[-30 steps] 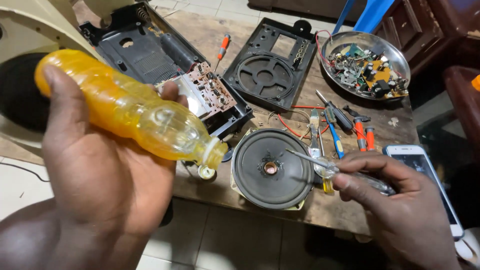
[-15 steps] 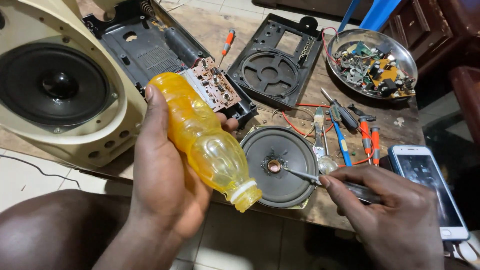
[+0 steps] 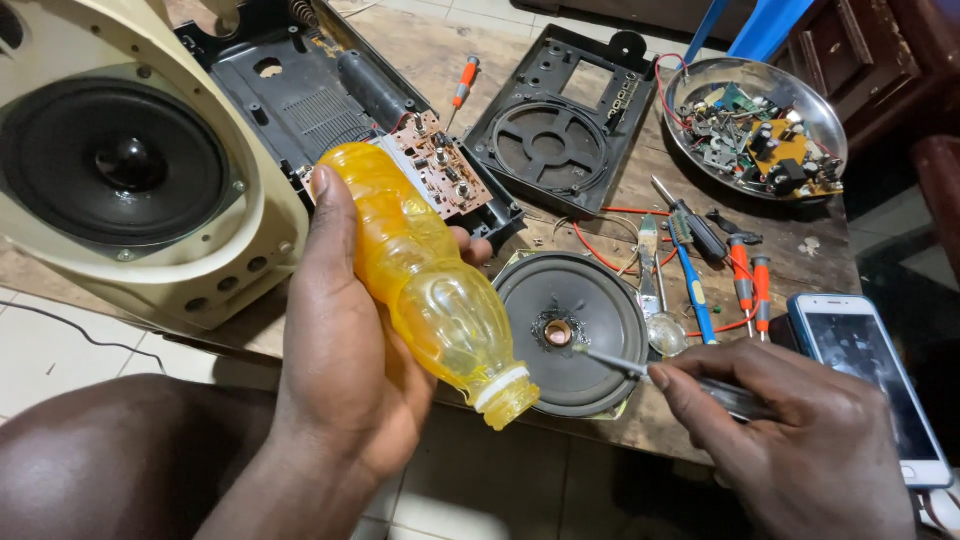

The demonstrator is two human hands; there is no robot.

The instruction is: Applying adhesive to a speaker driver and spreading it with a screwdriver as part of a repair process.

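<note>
**Bottle tipped over a bare speaker, probe at its centre**

The loose round speaker (image 3: 572, 335) lies face up at the near edge of the wooden desk (image 3: 420, 60) and serves as the landmark. Just left of it and nearer the camera, the left hand (image 3: 345, 350) has its grip wrapped around a yellow plastic bottle (image 3: 425, 280), tilted with the capped neck pointing down, close to the speaker's near-left rim. To the near right, the right hand (image 3: 790, 430) pinches a thin metal tool (image 3: 640, 368) between thumb and fingers; its tip reaches in to the speaker's centre hub. Right of the speaker lie screwdrivers and pliers (image 3: 715, 265), and beyond them a white phone (image 3: 865, 375) at the desk's right edge. Behind the speaker sits a brown circuit board (image 3: 440, 170) in an open black casing (image 3: 300, 90), with a black grille panel (image 3: 565, 125) farther back. Far left stands a cream speaker cabinet (image 3: 130, 170); far right, a metal bowl (image 3: 820, 115) of electronic parts.
</note>
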